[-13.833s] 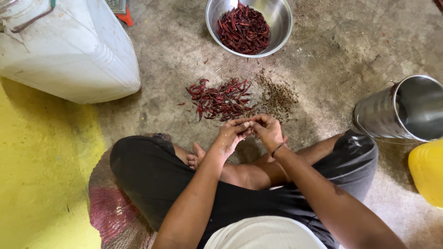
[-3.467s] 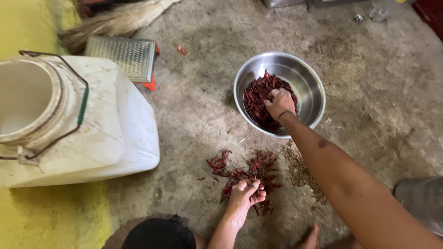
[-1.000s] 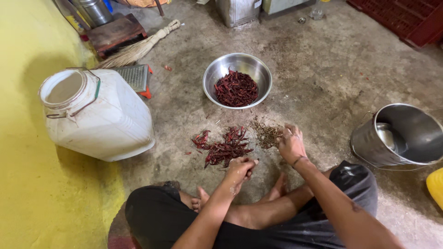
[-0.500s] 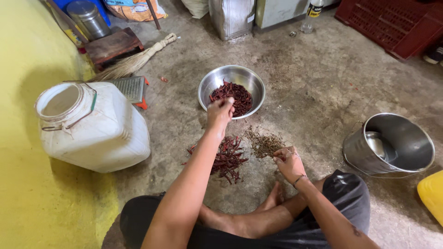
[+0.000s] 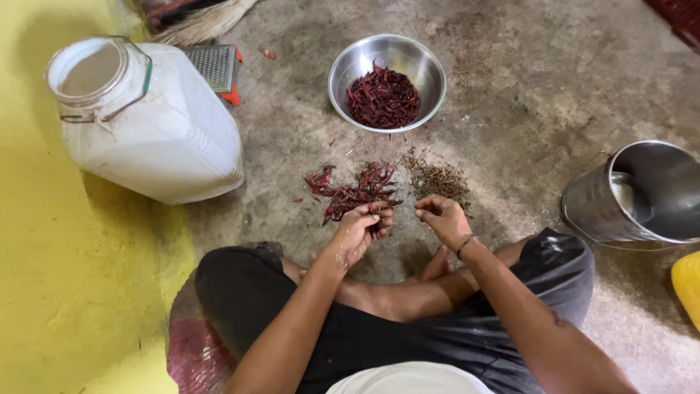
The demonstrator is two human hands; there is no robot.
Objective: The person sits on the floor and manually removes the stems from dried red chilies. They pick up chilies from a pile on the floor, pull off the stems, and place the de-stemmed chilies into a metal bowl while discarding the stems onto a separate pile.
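Person sits cross-legged on the concrete floor point(image 5: 510, 95), de-stemming dried red chillies. Landmark: the steel bowl point(image 5: 386, 82).

Biggest nearby thing is the white plastic jug point(image 5: 153, 120), left of the bowl, lid off, well apart. A steel bucket point(image 5: 642, 193) lies tipped to the right of the bowl and nearer the person, with a yellow container edge just beyond it. A metal grater point(image 5: 213, 67) with an orange end sits left of the bowl, beside the jug. Nothing blocks the reach to the bowl.

Progress, judged: the bowl holds a good heap of chillies; the loose chilli pile point(image 5: 354, 191) on the floor just below the bowl remains, so probably midway. The stem pile point(image 5: 437, 179), right of that pile, is small.

Left hand point(image 5: 359, 230), fingers curled, pinches a chilli at the near edge of the pile. Right hand point(image 5: 443, 219), fingertips pinched together, looks to be on a stem, too small to be sure.
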